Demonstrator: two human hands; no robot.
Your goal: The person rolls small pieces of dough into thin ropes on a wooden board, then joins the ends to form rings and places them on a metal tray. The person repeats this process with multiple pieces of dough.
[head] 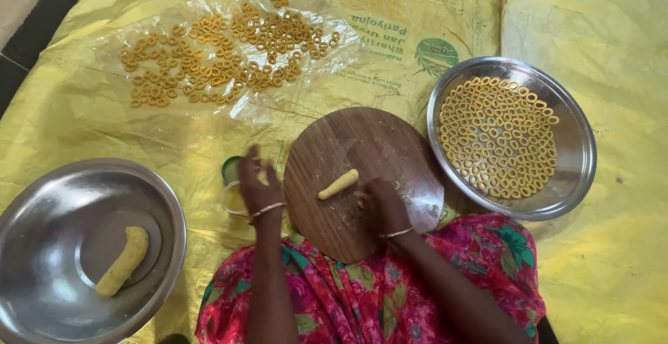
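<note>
A round wooden board (390, 146) lies on the yellow sheet in front of me. A short roll of yellow dough (338, 184) rests on it. My right hand (379, 203) is on the board just right of the roll, fingers curled; whether it holds a bit of dough I cannot tell. My left hand (259, 185) hovers over a small glass cup of yellowish liquid (233, 198) left of the board, fingers bent, holding nothing I can see.
A steel plate (581, 142) at the right holds several dough rings. A steel bowl (42, 205) at the left holds a thick dough log (123, 260). Several rings lie on clear plastic (223, 45) at the back. A green lid (230, 167) sits behind the cup.
</note>
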